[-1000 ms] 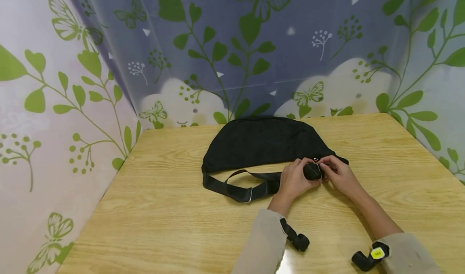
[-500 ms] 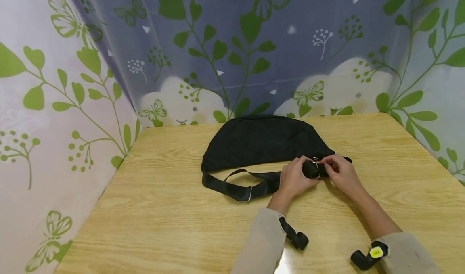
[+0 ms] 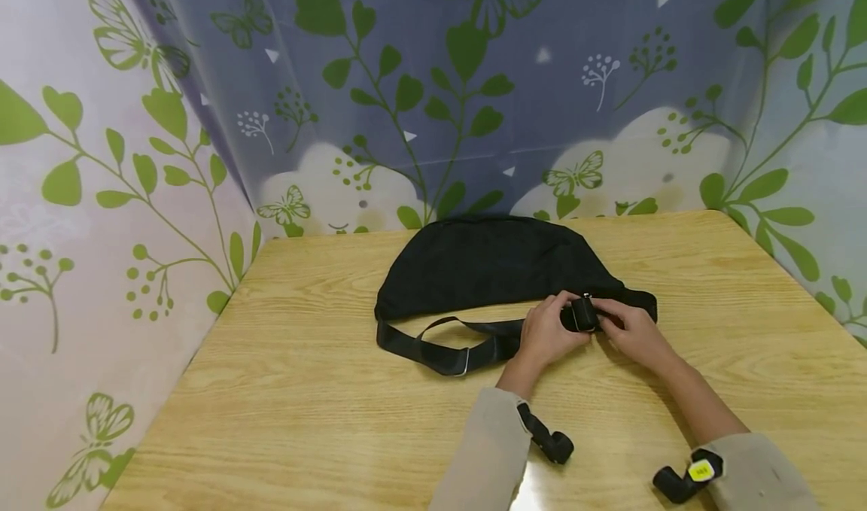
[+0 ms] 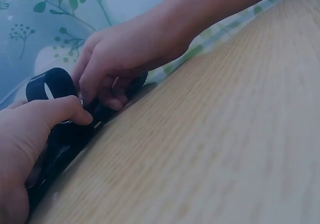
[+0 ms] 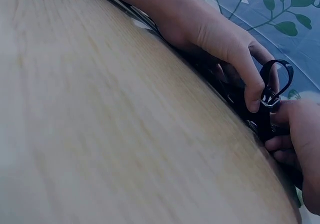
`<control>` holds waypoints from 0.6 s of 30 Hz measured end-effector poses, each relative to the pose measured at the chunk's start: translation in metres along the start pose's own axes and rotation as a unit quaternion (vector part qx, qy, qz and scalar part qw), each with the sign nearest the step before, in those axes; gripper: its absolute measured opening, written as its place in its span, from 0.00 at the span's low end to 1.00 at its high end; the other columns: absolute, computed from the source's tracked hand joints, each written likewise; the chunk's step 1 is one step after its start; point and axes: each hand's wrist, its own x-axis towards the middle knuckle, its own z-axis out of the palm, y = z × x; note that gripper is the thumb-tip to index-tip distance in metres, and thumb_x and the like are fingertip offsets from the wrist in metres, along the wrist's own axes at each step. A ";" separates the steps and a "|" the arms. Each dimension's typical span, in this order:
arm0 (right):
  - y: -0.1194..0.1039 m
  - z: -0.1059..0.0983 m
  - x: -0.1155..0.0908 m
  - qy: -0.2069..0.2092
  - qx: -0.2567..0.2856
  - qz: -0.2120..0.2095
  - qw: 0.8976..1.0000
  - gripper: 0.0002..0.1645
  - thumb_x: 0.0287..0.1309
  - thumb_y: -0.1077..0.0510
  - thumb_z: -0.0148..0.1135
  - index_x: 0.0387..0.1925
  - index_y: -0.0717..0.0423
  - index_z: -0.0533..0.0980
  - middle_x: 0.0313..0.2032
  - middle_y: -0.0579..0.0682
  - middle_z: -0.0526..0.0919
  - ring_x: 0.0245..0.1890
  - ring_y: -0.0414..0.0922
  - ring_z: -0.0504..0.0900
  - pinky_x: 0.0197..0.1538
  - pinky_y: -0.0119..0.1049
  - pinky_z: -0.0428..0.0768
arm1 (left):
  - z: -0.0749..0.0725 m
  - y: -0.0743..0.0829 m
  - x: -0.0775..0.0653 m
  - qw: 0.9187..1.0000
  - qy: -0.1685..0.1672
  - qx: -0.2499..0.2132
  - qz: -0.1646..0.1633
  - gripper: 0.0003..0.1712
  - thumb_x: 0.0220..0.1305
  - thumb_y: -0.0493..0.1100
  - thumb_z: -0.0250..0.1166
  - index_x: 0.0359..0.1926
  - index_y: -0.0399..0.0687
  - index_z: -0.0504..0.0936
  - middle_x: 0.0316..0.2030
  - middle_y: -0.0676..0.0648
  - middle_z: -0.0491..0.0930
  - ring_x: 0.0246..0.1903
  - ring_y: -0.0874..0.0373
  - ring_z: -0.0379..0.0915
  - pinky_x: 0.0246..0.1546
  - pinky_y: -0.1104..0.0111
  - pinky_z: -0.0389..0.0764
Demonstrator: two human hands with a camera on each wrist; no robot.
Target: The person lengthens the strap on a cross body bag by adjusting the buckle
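Observation:
A black waist bag (image 3: 488, 266) lies on the table with its strap (image 3: 440, 357) spread along the near side. My left hand (image 3: 550, 330) pinches the strap right of the middle, at a small raised loop (image 3: 585, 314). Close beside it, my right hand (image 3: 635, 333) pinches the strap on the other side of that loop. In the right wrist view a metal slider (image 5: 271, 102) shows at the base of the loop, between both hands' fingertips. The left wrist view shows the loop (image 4: 50, 83) standing above the left thumb. Some right fingertips are hidden behind the strap.
A second metal slider (image 3: 466, 362) sits on the strap to the left. The wooden table (image 3: 305, 421) meets a printed curtain (image 3: 379, 82) at the back and sides. Black wrist-worn devices (image 3: 552, 439) stick out from both sleeves.
The raised loop between the hands has turned more upright. My right hand has shifted slightly down and left, and the strap's right-hand bend now shows beyond it. The left hand barely moved.

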 end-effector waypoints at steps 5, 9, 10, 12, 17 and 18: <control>-0.002 0.002 0.000 -0.005 0.029 -0.003 1.000 0.13 0.58 0.69 0.56 0.46 0.66 0.76 0.39 0.57 0.78 0.29 0.40 0.72 0.33 0.29 0.69 | -0.001 -0.003 0.001 0.999 -0.013 -0.030 0.007 0.29 0.43 0.50 0.75 0.50 0.60 0.75 0.38 0.57 0.75 0.37 0.64 0.72 0.38 0.73 0.70; -0.003 0.003 0.002 0.027 0.032 -0.022 0.999 0.10 0.55 0.70 0.60 0.40 0.63 0.77 0.33 0.50 0.75 0.25 0.37 0.68 0.28 0.28 0.66 | -0.002 -0.005 0.001 0.999 -0.020 -0.048 0.012 0.29 0.43 0.48 0.75 0.49 0.58 0.75 0.38 0.56 0.76 0.36 0.64 0.72 0.38 0.73 0.69; -0.003 0.003 0.002 0.032 0.032 -0.026 0.999 0.09 0.54 0.70 0.60 0.39 0.63 0.78 0.32 0.50 0.75 0.24 0.37 0.67 0.27 0.28 0.66 | -0.002 -0.005 0.001 0.998 -0.022 -0.051 0.011 0.29 0.43 0.48 0.76 0.48 0.57 0.75 0.37 0.56 0.76 0.36 0.64 0.72 0.38 0.74 0.69; -0.004 0.002 0.003 0.042 0.030 -0.028 0.998 0.09 0.53 0.71 0.61 0.38 0.63 0.78 0.31 0.49 0.75 0.23 0.36 0.65 0.26 0.28 0.65 | -0.003 -0.005 0.002 0.998 -0.024 -0.053 0.009 0.29 0.43 0.47 0.76 0.48 0.58 0.75 0.37 0.56 0.75 0.35 0.64 0.72 0.37 0.74 0.69; -0.005 0.000 0.003 0.051 0.009 -0.001 0.999 0.07 0.52 0.72 0.61 0.35 0.63 0.79 0.29 0.50 0.74 0.22 0.39 0.65 0.26 0.31 0.64 | -0.002 -0.005 0.002 0.998 -0.029 -0.060 -0.004 0.28 0.43 0.46 0.76 0.47 0.60 0.75 0.37 0.57 0.75 0.34 0.64 0.70 0.34 0.74 0.68; -0.005 0.000 0.003 0.052 -0.002 0.011 0.999 0.07 0.52 0.72 0.60 0.34 0.63 0.79 0.29 0.50 0.74 0.22 0.41 0.65 0.26 0.33 0.65 | -0.002 -0.005 0.002 0.997 -0.029 -0.064 -0.008 0.28 0.43 0.45 0.76 0.47 0.61 0.75 0.38 0.57 0.75 0.34 0.64 0.70 0.34 0.74 0.68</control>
